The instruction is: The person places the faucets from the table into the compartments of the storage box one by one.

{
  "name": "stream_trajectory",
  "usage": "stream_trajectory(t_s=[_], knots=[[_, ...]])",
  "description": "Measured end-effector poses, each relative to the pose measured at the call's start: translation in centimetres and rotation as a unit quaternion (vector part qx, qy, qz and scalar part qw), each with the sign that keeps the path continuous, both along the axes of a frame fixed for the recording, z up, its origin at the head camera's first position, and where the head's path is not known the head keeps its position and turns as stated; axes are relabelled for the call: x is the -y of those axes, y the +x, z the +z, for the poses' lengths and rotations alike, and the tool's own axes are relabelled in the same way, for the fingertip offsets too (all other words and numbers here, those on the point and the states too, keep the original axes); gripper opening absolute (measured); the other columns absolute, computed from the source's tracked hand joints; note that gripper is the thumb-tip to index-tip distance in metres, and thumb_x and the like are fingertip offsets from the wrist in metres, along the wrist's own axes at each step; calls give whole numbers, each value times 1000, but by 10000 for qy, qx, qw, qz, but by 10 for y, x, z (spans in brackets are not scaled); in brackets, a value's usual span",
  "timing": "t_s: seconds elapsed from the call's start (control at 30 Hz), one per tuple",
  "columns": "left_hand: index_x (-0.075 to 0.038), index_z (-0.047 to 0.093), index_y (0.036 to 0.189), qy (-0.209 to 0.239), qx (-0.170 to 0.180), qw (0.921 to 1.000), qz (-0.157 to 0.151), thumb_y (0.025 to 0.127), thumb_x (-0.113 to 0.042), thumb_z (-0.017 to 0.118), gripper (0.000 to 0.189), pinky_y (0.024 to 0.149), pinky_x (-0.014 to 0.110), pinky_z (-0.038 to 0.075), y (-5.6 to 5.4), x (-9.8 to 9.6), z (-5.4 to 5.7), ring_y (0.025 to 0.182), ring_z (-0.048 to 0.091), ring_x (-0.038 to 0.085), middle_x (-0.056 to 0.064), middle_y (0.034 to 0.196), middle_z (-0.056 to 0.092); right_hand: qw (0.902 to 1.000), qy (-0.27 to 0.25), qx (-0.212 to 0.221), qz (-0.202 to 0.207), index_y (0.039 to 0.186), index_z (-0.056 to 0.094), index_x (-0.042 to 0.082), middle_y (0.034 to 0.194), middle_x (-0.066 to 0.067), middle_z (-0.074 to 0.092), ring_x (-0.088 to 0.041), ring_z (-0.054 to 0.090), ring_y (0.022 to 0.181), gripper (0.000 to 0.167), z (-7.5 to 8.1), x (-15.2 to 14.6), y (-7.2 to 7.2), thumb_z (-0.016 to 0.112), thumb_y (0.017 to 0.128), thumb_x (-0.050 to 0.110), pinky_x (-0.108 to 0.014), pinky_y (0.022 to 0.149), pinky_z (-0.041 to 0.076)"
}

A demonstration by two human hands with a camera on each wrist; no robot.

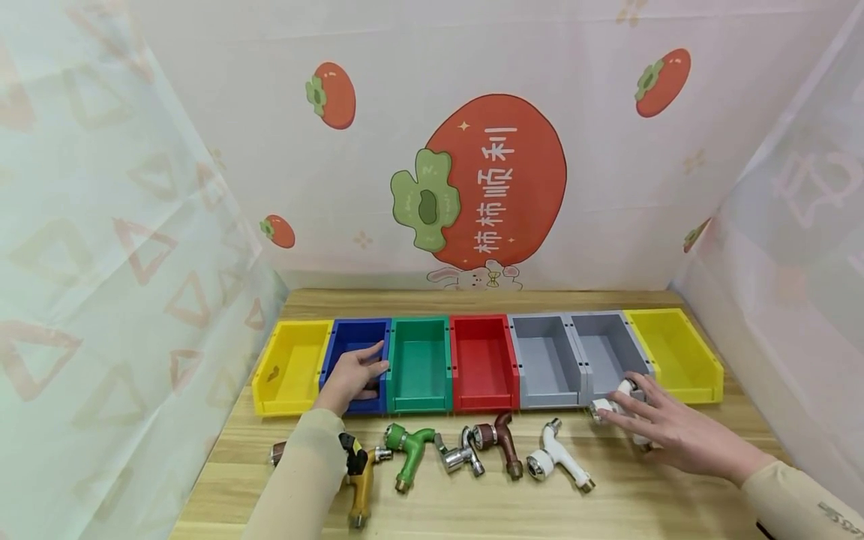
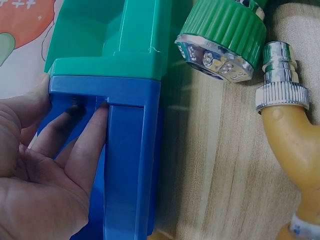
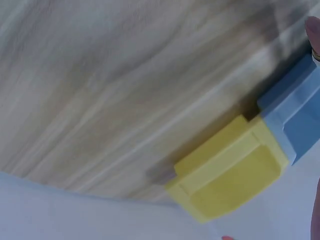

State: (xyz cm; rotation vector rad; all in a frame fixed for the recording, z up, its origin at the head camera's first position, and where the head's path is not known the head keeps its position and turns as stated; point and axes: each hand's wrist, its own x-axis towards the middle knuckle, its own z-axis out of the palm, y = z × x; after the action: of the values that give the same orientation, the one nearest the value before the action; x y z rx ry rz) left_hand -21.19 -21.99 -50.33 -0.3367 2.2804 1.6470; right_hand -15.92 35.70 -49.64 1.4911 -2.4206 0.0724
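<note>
My left hand (image 1: 354, 377) reaches into the blue bin (image 2: 125, 165); its fingers press the inside of the wall beside the green bin (image 1: 420, 367), the thumb over that wall's rim. My right hand (image 1: 664, 420) holds a white tap (image 1: 603, 409) above the table, before the right grey bin (image 1: 607, 349). Part of that tap is hidden by the fingers. In the right wrist view, only a fingertip and a sliver of hand show at the right edge. A second white tap (image 1: 556, 454) lies left of the right hand.
On the wooden table (image 1: 513, 517) lie a brown tap (image 1: 505, 442), a chrome tap (image 1: 459, 457), a green tap (image 1: 412, 450) and a yellow tap (image 1: 361, 487). Another brown-ended one (image 1: 277, 452) is mostly behind the left sleeve. The row includes red (image 1: 482, 360) and yellow bins (image 1: 675, 349).
</note>
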Motion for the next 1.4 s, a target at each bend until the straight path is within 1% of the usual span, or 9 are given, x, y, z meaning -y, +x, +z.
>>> stream_trajectory(t_s=[0.53, 0.6, 0.7, 0.8, 1.0, 1.13, 1.23, 1.33, 1.4], knots=[[-35, 44, 156, 87, -35, 10000, 12, 102, -23, 66, 60, 88, 46, 61, 0, 0, 1, 132, 57, 34, 9, 155, 50, 9980, 186, -370, -476, 150, 54, 18, 157, -13, 46, -58, 29, 144, 105, 17, -23, -23, 92, 53, 22, -36, 67, 63], [-34, 43, 156, 106, -43, 9999, -14, 102, -24, 66, 60, 88, 47, 61, 0, 1, 0, 131, 58, 35, 10, 155, 50, 9977, 187, -371, -531, 151, 53, 19, 157, -12, 46, -57, 27, 145, 91, 17, -26, -25, 89, 68, 28, -33, 64, 62], [-33, 43, 157, 128, -39, 9999, -40, 102, -25, 66, 61, 89, 48, 60, 0, 2, 0, 131, 58, 36, 11, 155, 50, 9979, 85, -330, -557, 151, 53, 19, 157, -12, 46, -57, 26, 145, 57, 17, -29, -29, 57, 102, 48, -29, 59, 60], [-33, 43, 157, 119, -42, 9999, -48, 101, -25, 67, 61, 89, 48, 60, 0, 2, -1, 130, 58, 37, 11, 155, 50, 9976, -12, -357, -598, 150, 54, 19, 158, -11, 46, -58, 28, 144, 70, 17, -33, -32, 12, 106, 52, -26, 54, 57], [-34, 42, 157, 50, -41, 10000, -55, 102, -24, 66, 61, 88, 47, 60, -1, 1, -1, 130, 58, 36, 10, 155, 50, 9967, -47, -426, -691, 150, 54, 18, 157, -12, 46, -59, 23, 146, 73, 18, -42, -38, 9, 106, 54, -33, 54, 58], [-34, 43, 157, 30, -57, 10000, -45, 102, -25, 66, 60, 88, 47, 61, -1, 1, -1, 130, 59, 36, 9, 154, 51, 9965, -159, -548, -616, 147, 57, 15, 147, -19, 55, -61, 27, 142, 66, 17, -48, -44, 29, 106, 59, -52, 72, 62], [-35, 43, 156, 28, -68, 10000, -37, 102, -25, 66, 60, 88, 47, 61, 0, 1, -1, 129, 59, 35, 9, 153, 52, 9969, -298, -526, -505, 146, 57, 11, 148, -19, 54, -59, 23, 145, 69, 15, -53, -50, 53, 92, 53, -65, 110, 40], [-35, 43, 156, 29, -60, 10000, -27, 102, -25, 66, 60, 88, 47, 61, 0, 0, -1, 129, 59, 35, 9, 151, 54, 9967, -493, -506, -405, 145, 57, 10, 158, -11, 44, -51, 13, 152, 68, 14, -58, -55, 50, 95, 55, -55, 126, 5], [-34, 43, 156, 19, -56, 10000, -15, 102, -25, 66, 60, 88, 47, 60, 0, 0, 0, 129, 60, 35, 10, 149, 56, 9961, -569, -578, -351, 145, 57, 10, 164, -5, 35, -48, 9, 154, 70, 13, -60, -59, 32, 103, 59, -52, 126, -1]])
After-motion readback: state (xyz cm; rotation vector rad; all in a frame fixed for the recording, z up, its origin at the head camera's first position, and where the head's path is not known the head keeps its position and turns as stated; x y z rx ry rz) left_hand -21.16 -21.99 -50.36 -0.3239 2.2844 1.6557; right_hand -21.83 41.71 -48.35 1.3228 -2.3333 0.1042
